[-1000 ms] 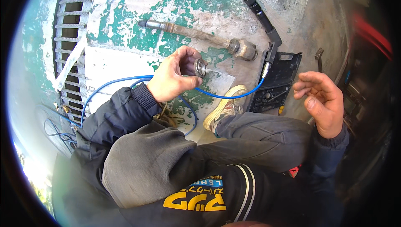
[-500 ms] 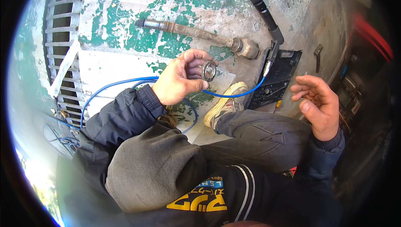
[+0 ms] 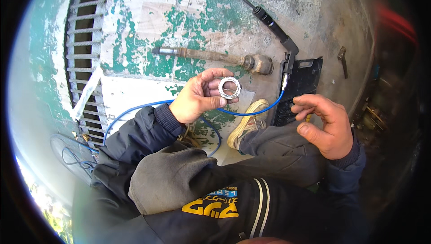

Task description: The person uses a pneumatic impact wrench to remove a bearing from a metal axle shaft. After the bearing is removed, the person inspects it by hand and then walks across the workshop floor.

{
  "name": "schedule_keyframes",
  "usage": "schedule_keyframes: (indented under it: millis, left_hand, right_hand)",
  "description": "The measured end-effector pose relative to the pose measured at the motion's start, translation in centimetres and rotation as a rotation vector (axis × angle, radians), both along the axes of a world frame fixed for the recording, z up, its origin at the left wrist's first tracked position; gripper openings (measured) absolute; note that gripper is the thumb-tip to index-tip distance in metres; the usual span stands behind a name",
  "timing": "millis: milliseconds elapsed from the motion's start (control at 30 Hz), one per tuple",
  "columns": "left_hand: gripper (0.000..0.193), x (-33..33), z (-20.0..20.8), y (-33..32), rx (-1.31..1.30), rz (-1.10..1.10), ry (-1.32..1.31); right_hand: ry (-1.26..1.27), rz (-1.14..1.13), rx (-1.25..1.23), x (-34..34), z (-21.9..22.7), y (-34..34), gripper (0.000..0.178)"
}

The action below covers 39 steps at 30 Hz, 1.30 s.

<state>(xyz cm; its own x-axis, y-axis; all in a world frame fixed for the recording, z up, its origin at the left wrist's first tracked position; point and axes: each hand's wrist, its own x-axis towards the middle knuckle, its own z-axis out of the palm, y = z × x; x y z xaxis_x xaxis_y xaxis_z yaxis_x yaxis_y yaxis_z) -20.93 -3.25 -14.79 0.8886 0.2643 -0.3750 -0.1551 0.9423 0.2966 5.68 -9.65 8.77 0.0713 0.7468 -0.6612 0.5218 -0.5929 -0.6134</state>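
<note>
Between the thumb and fingers of my left hand (image 3: 204,95) is a grey metal ring (image 3: 229,96), held upright so its round opening faces up at me. My right hand (image 3: 327,126) is raised over my bent knee, fingers apart and slightly curled, holding nothing. On the floor beyond my left hand lies a rusty drive shaft (image 3: 208,55), its splined end to the left and its thick joint housing to the right. A black air hammer (image 3: 274,27) with a long bit stands farther right, its blue hose (image 3: 244,113) passing behind my left hand.
A black plastic case (image 3: 306,79) lies beneath the air hammer's handle. A small hammer-like tool (image 3: 343,62) rests at the far right. Along the left runs a metal drain grate (image 3: 84,43) with a whitish strip (image 3: 88,93) across it. My shoe (image 3: 244,126) is close below the hose.
My left hand has turned the ring to face me more squarely and moved slightly right and nearer. My right hand has come left and nearer. The whole view has shifted a little.
</note>
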Motion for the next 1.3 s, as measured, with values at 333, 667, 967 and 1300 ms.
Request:
schedule_keyframes:
  millis: [333, 667, 967, 1300]
  left_hand:
    - [0.036, 3.5, 11.0, 4.1, 0.368, -0.204, 0.131]
    - [0.026, 12.1, 19.8, 4.4, 0.607, -0.005, 0.188]
    - [0.037, 19.6, 25.9, 3.0, 0.558, 0.238, -0.051]
    - [0.040, 20.4, 25.0, 1.0, 0.628, 0.259, -0.096]
  right_hand:
    - [0.007, 0.115, 0.263, 0.7, 2.9, -0.8, 0.042]
    - [-0.111, -0.146, 0.548, 2.8, 5.2, -2.1, 0.043]
    - [-0.218, -0.449, 0.933, 5.3, 6.6, -3.5, 0.051]
    - [-0.168, -0.441, 0.908, 6.2, 5.6, -5.0, 0.047]
